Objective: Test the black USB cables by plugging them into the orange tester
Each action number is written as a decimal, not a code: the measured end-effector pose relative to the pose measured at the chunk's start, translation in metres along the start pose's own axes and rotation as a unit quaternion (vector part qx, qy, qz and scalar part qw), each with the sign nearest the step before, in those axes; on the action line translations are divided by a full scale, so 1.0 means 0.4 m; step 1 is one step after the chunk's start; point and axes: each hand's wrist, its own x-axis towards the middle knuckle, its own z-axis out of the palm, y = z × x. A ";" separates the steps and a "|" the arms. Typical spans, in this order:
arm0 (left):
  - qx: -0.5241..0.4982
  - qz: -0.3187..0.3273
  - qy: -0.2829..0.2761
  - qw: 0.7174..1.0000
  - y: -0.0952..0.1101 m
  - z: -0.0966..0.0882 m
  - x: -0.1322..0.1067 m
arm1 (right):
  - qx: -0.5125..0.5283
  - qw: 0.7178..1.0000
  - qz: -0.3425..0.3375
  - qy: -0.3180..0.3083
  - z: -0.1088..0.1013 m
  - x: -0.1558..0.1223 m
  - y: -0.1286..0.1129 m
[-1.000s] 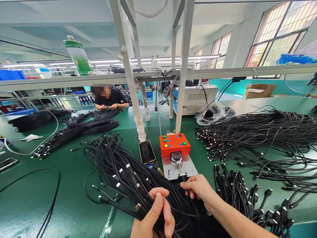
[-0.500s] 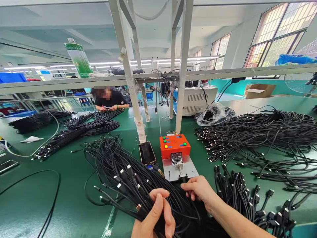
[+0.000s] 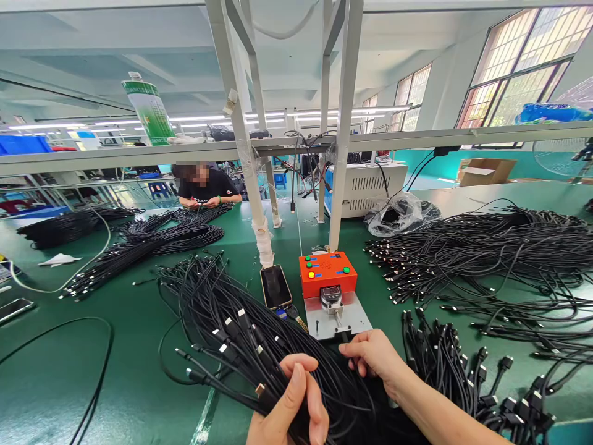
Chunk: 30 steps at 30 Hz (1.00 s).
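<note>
My right hand [image 3: 368, 355] pinches a black USB cable close behind its plug. The plug end [image 3: 343, 337] sits at the front of a small metal test fixture [image 3: 356, 312], which carries a round digital gauge [image 3: 330, 296] and a red-orange box [image 3: 327, 272] with coloured buttons. Below and to the left, my left hand [image 3: 294, 402] curls around a bundle of black USB cables [image 3: 259, 364]. Several silver plugs stick out beyond its thumb, and one copper-coloured connector [image 3: 260, 390] shows beside it. The palm side and the far ends of the bundle are hidden.
A phone [image 3: 275, 286] and keys [image 3: 296, 314] lie left of the fixture. Cable piles [image 3: 486, 253] spread to the right, with more plug ends [image 3: 445, 352] nearer me. White posts [image 3: 347, 123] rise behind the box. Across the table a person [image 3: 208, 188] handles cables.
</note>
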 end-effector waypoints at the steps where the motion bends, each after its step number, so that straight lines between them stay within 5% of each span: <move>1: 0.000 -0.004 0.000 1.000 0.001 -0.001 0.001 | 0.000 1.000 0.000 0.000 0.000 0.000 0.000; 17: -0.002 -0.003 0.000 1.000 0.001 -0.002 0.001 | -0.024 1.000 -0.011 -0.010 -0.003 0.001 0.009; 23: -0.003 -0.012 0.009 1.000 0.003 0.003 -0.002 | -0.096 0.991 -0.018 -0.090 -0.050 -0.024 0.018; 30: -0.003 -0.011 0.021 1.000 0.009 0.017 -0.005 | -0.026 0.985 0.011 -0.171 -0.075 -0.012 0.016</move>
